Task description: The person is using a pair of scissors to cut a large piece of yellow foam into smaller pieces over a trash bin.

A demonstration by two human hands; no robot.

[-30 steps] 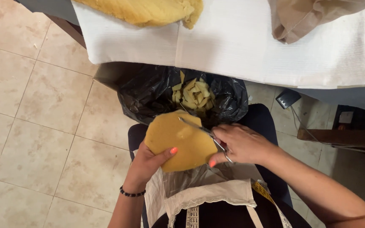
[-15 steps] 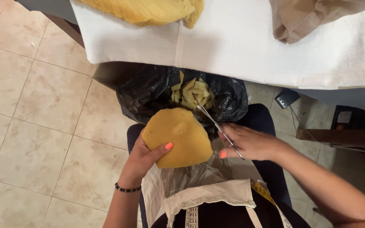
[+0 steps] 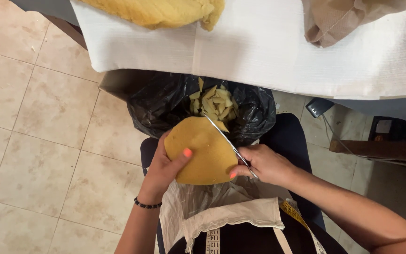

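- Presently, left hand (image 3: 161, 170) is closed on a rounded yellow foam piece (image 3: 202, 151), thumb across its face, fingers hidden behind it; the piece sits above the lap, just in front of the bag.
- Right hand (image 3: 265, 164) is closed around the handles of a pair of scissors (image 3: 227, 142); blades lie along the piece's right edge, tips pointing up and away toward the bag. Whether the blades are parted cannot be told.
- Black plastic bag (image 3: 158, 106), mouth open, stands directly beyond the foam piece; yellow foam strips (image 3: 213, 103) are heaped inside, near the scissor tips.
- White bag (image 3: 198, 204) lies on the lap under both hands; a yellow measuring tape (image 3: 297, 216) runs beside the right forearm.
- Table edge with white cloth (image 3: 269, 56) overhangs the black bag; a large yellow foam slab (image 3: 156, 10) and beige fabric (image 3: 334, 21) rest on it.
- Tiled floor (image 3: 34, 141) lies open on the left; a dark chair seat (image 3: 290, 136) and clutter crowd the right.
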